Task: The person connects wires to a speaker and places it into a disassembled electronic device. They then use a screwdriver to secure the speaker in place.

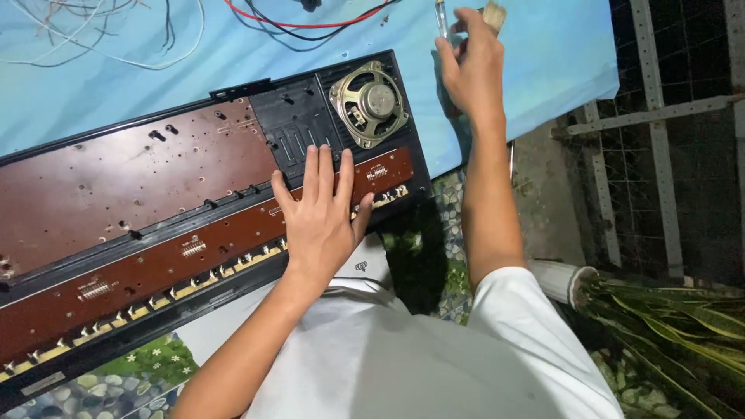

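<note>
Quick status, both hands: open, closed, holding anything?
Left hand: open, flat on the opened keyboard case, holding nothing.
Right hand: fingers closed around a slim tool and a brush over the blue sheet.

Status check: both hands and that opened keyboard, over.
Left hand flat on keyboard casing. Right hand gripping brush and slim tool. Nothing blocking.

A blue sheet (543, 54) covers the work surface, with red, black and white wires (303, 27) trailing across its far edge. Off to the right stands a wire mesh fence (667, 155) – below it a striped, sword-leaved plant (675, 310) in a pale pot (563, 281) – and a pebble-patterned floor covering with small flowers (147, 372) shows underneath
</note>
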